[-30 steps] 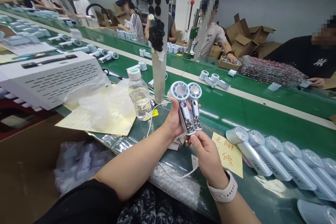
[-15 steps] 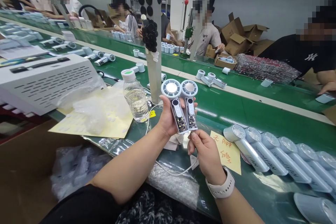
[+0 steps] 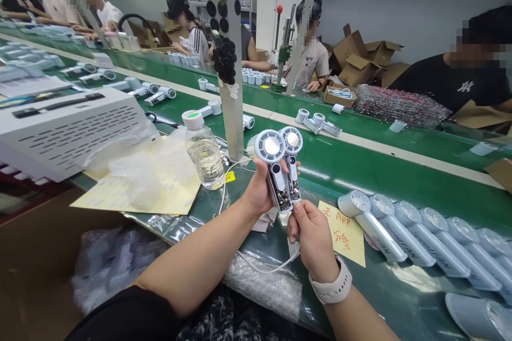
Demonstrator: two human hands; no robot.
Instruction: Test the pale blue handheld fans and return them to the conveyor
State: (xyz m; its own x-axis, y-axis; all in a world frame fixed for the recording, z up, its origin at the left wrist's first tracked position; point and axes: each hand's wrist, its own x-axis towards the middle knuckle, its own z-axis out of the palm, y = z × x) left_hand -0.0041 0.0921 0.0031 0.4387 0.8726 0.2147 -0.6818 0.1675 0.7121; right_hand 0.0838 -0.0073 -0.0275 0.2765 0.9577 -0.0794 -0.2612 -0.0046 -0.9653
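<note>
The step in hand looks like close finger work at the lower ends of two small open-cased fans, so steadiness counts most. The left hand [image 3: 258, 192] has its grip wrapped around both: the front fan [image 3: 282, 184] leans against the palm with the thumb just below its round head, and the rear fan [image 3: 294, 173] stands just behind it, to the right. The right hand [image 3: 314, 237] has a narrow grip, thumb and forefinger pinched on the lower end of the rear fan; whether a plug also sits between them is hidden. The left grip should bear on the casing edges and leave the bare circuit boards, which face the wearer, untouched. Spreading the handles slightly would probably give the right fingertips cleaner access and stop the casings rubbing. Any push is best made straight along the handle, with the left grip bracing against it. The white cable [image 3: 267, 269] loops over the worktop [image 3: 262, 245] below the right grip; leaving it slack should avoid a sideways tug. The row of closed fans [image 3: 412, 240], right of that grip, lies well away from the elbow's likely path.
</note>
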